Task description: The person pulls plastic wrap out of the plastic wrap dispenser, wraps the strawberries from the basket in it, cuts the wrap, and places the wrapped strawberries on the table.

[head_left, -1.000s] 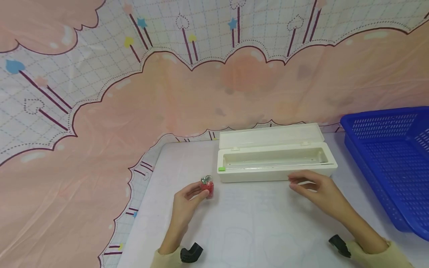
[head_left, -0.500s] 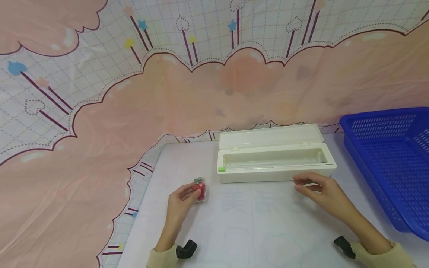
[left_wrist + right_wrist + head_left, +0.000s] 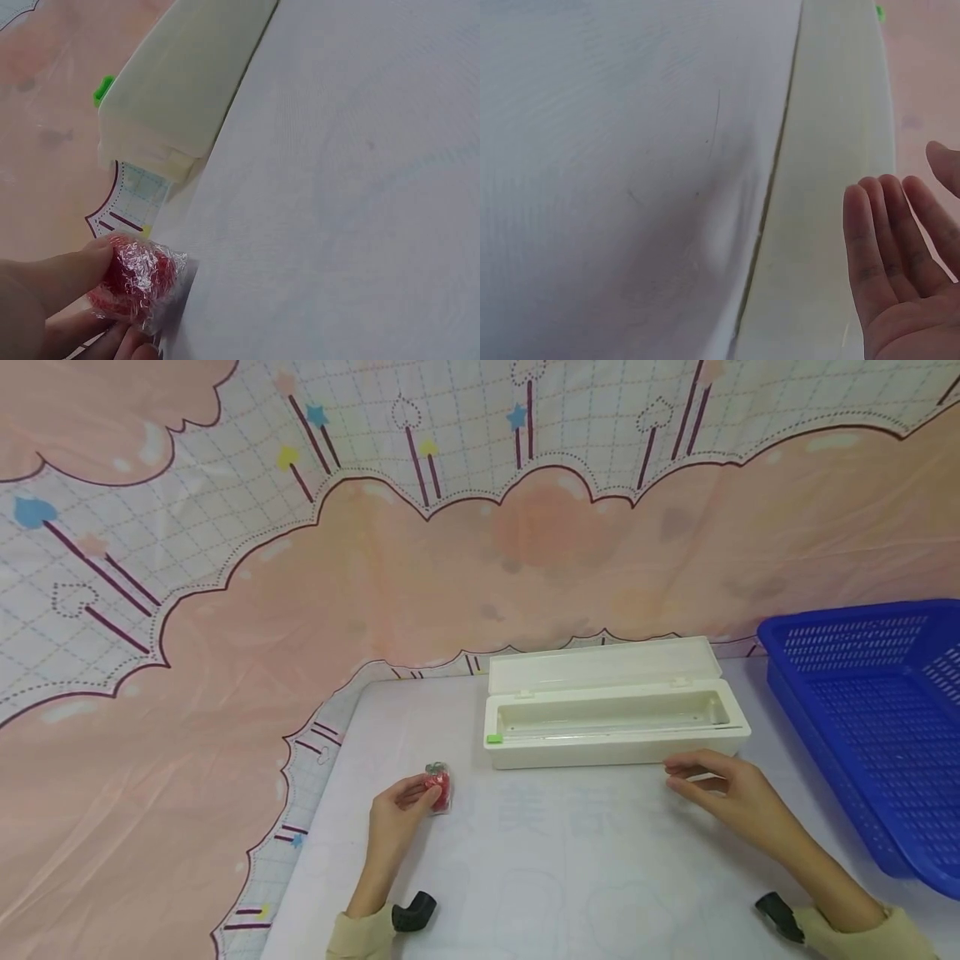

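My left hand pinches a strawberry-like red piece with a green top, wrapped in clear plastic film, between thumb and fingers. In the left wrist view the crinkled film around the red piece shines, and part of it hides behind the thumb. My right hand is at the front right of a long white cling film dispenser, fingers extended with nothing between them. The dispenser's hinged lid stands raised at the back. A small green slider sits at the left end of its front edge.
A blue plastic basket stands at the right, beyond the dispenser. White cloth covers the table, and a peach patterned curtain hangs behind. Black wrist mounts show by the sleeves.
My left hand has moved left and slightly toward me, carrying the wrapped strawberry-like piece away from the dispenser. My right hand has shifted slightly right. The dispenser stays in place.
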Demonstrator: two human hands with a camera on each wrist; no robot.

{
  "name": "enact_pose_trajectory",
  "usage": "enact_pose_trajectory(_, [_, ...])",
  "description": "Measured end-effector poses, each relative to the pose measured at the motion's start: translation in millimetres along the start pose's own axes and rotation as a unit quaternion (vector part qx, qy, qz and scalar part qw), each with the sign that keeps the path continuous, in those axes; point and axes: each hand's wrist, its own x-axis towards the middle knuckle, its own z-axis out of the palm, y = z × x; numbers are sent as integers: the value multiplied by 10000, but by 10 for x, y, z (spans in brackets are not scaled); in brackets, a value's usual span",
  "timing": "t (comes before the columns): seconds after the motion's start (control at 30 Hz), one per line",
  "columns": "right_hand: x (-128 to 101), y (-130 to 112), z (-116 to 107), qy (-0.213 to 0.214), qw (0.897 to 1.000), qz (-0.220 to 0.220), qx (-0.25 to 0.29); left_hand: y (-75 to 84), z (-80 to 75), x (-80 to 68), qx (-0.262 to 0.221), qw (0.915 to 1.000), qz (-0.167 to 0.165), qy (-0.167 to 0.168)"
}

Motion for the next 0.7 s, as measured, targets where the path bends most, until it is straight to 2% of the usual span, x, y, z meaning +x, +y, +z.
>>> enact_pose_trajectory(0.3, [-24, 63, -21, 15, 10000, 24, -69, -16, -4, 23, 39, 9999, -91, -71])
enact_pose_trajectory(0.7, [-25, 90, -52, 9, 9999, 36, -102, 18, -63, 46, 38, 9998, 76, -200])
